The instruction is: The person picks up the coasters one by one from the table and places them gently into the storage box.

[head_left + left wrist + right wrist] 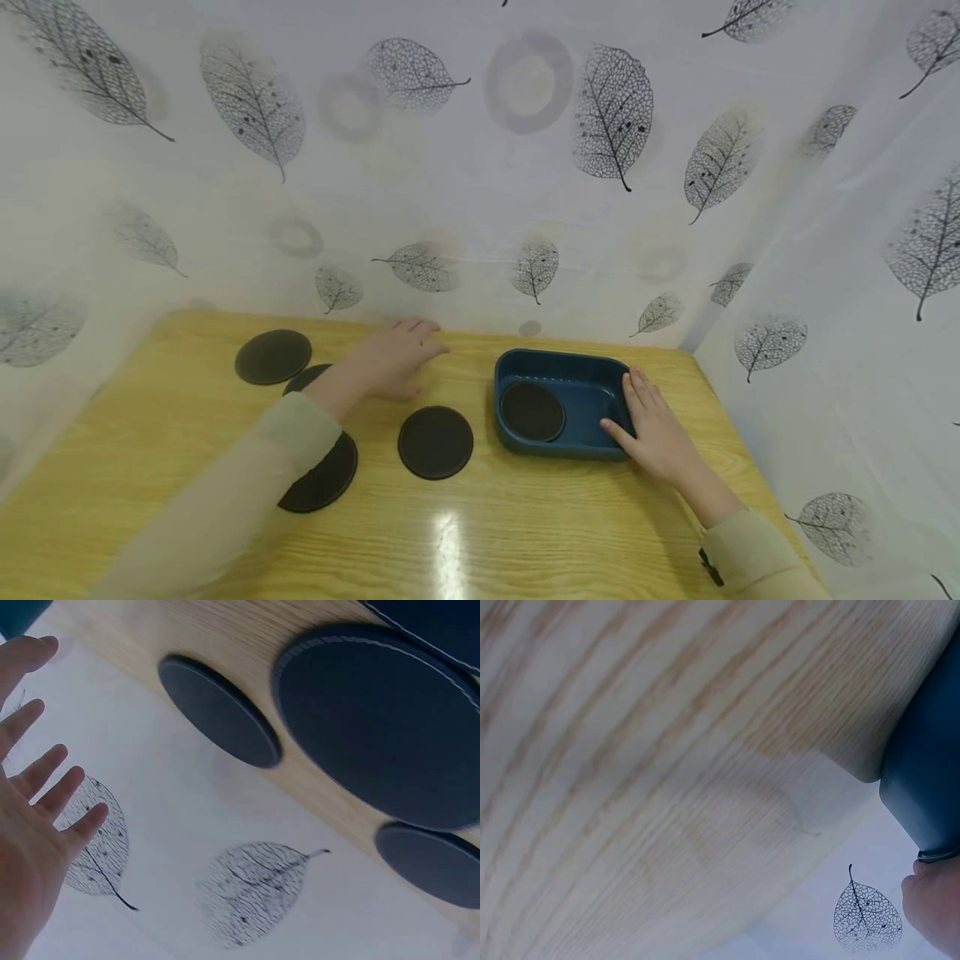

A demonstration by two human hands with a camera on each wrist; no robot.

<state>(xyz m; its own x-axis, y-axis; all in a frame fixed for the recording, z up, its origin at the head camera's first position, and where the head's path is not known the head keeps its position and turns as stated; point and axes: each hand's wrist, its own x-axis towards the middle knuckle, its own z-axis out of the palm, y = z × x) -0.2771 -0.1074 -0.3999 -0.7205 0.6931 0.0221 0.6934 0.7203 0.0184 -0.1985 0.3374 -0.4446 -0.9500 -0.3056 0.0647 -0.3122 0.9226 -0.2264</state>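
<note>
Discs [435,442], 2 of them, lay nearest, left of the blue box [585,410], which held 1 more; the right hand [657,432], fingers extended, touched its rim. Farther, the left hand [388,358] spread wide, empty. Loading seemed underway, next calling for pinching another.

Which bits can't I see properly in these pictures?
Head view: the lower-left black disc, partly hidden by the left arm.
Head view: the disc just above it, partly behind that arm.
Right wrist view: the right hand and blue tray, cut off by the right edge.
</note>
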